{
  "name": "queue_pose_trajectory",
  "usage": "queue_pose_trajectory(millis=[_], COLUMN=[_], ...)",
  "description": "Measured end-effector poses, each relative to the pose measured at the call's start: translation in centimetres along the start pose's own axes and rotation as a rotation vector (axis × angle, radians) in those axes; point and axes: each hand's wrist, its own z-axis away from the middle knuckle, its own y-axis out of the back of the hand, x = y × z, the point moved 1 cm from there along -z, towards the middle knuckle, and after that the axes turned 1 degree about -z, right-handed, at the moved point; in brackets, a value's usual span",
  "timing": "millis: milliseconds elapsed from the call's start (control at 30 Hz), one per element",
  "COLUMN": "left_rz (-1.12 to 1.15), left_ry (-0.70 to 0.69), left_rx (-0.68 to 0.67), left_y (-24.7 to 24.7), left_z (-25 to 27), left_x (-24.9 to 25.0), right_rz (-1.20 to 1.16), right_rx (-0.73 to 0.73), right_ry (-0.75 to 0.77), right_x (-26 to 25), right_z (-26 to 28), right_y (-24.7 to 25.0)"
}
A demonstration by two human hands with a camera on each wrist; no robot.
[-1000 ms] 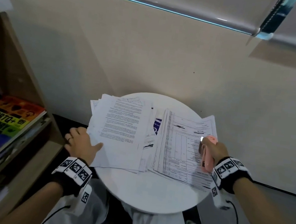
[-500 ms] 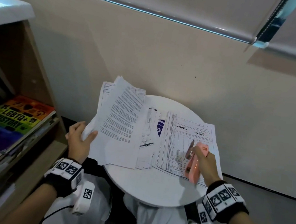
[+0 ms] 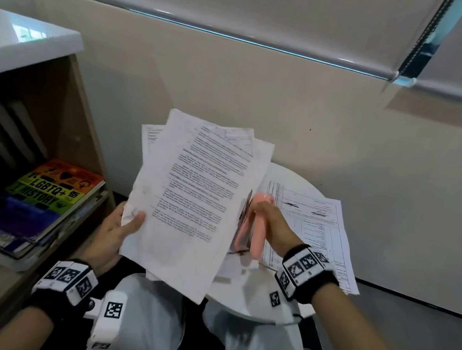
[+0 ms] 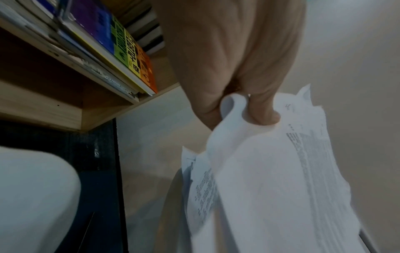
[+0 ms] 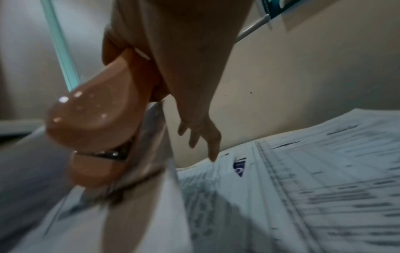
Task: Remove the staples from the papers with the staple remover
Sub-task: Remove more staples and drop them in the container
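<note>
My left hand pinches a sheaf of printed papers by its lower left corner and holds it tilted up above the table's left side. The left wrist view shows thumb and fingers clamped on the curled corner of the papers. My right hand grips a pink staple remover beside the sheaf's right edge. In the right wrist view the pink tool fills the left side, metal parts below it. A second stack of forms lies flat on the round white table.
A wooden bookshelf stands at the left with a rainbow-covered book on a pile. A beige wall runs behind the table. My knees in white trousers sit under the table's near edge.
My left hand has lifted the sheaf off the table and tilted it upright. My right hand with the pink tool has moved left, from over the forms to the sheaf's right edge.
</note>
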Motion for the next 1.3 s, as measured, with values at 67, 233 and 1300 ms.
queue_pose_trajectory(millis=[67, 233, 1300], left_rz=[-0.11, -0.371, -1.627], left_ry=[0.014, -0.015, -0.146], left_rx=[0.064, -0.047, -0.431], left_y=[-0.3, -2.4, -9.2], left_z=[0.2, 2.4, -4.9], left_x=[-0.4, -2.8, -7.4], right_rz=[-0.056, 0.061, 1.02], right_rx=[0.001, 0.191, 0.225], right_ry=[-0.002, -0.079, -0.174], right_x=[-0.4, 0.8, 8.0], right_z=[0.0, 1.2, -5.4], right_y=[-0.4, 2.5, -5.3])
